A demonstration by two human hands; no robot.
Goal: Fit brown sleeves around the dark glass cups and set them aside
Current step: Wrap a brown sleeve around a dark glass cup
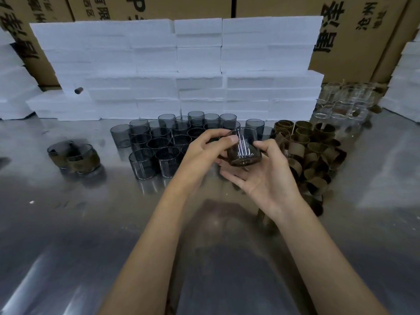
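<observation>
Holding 1 dark glass cup above table, left hand pinching rim w/ curled fingers, right hand cradling base, prob. to seat brown sleeve; 2 sleeved cups parked left.

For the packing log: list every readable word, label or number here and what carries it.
"唐泽", large, sideways: right cardboard box.
"沧州", smaller, same box; rest blurred.
"P", "有限": top middle cardboard box; rest cropped.
Large characters on the left cardboard box: cropped, unreadable.
None on the dark glass cups, brown sleeves or foam blocks.
</observation>
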